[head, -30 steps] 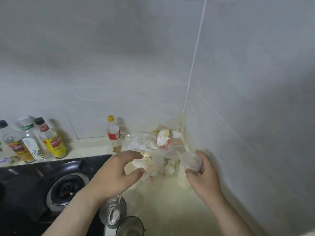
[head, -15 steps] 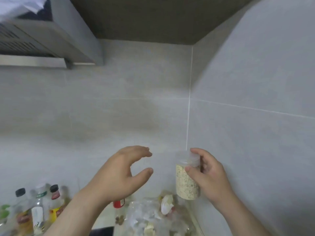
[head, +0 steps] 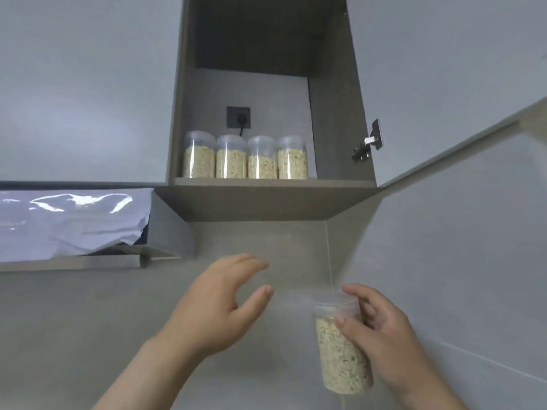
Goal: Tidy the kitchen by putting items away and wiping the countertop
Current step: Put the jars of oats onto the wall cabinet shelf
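Standing in this kitchen corner looking up, it's all grey: a big tiled back wall (head: 118, 321) meets the right-hand wall (head: 458, 261) at a thin pale seam (head: 328, 253). Above that, the wall cabinet (head: 337, 113) is wide open, brown-grey inside, with a metal hinge (head: 368, 140) sticking off its right side. The cabinet's bottom shelf (head: 266, 182) has a row of four clear jars (head: 262, 159) lined up shoulder to shoulder at the front edge. All of them stand upright with frosted lids, each filled more than halfway with pale, oat-looking stuff. Behind them on the back panel there's a dark socket (head: 238, 117) with a cord plugged in. Off to the left is the range hood (head: 88, 261), its front wrapped in shiny crinkled plastic film (head: 68, 220). Now the hands: the right hand (head: 381, 335) has a matching fifth jar (head: 340, 359) down low in front of the corner, well below the cabinet. The thumb is across the near side and the fingers are curled round the far side just under its lid (head: 334, 306). The jar's long axis is close to vertical, lid end up toward the cabinet, with the top leaning slightly left. It's filled with the same pale grain to about the thumb. The left hand (head: 219, 309) is up beside it with a clear gap between them, fingers loosely spread, thumb out, holding nothing.
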The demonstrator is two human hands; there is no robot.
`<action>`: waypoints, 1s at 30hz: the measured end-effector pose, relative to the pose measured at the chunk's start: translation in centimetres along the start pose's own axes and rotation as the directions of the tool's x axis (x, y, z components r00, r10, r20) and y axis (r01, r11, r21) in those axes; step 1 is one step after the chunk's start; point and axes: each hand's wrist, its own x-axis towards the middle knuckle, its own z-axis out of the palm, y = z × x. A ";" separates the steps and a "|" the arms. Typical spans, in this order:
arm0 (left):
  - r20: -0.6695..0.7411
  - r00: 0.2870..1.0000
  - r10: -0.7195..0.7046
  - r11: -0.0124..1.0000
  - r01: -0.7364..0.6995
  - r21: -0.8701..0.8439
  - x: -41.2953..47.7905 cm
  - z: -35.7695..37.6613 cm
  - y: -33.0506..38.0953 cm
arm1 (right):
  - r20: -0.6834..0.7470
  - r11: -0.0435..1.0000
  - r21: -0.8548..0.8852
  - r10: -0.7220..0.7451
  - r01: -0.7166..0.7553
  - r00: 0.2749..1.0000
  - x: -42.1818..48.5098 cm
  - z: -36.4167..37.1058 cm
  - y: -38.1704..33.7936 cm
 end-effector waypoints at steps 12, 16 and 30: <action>-0.165 0.984 0.064 0.984 -0.034 0.174 14.3 -2.6 -1.0 | -0.086 0.977 0.011 -0.211 0.213 0.974 11.2 0.4 -10.5; -0.195 0.981 -0.005 0.991 0.032 0.134 16.6 -1.7 -2.3 | -0.087 0.968 -0.023 -0.250 0.249 0.964 13.6 0.6 -11.8; -0.434 0.897 0.089 0.972 0.017 0.233 17.8 1.3 -3.9 | -0.154 0.891 -0.200 -0.440 0.408 0.885 21.6 -1.0 -14.5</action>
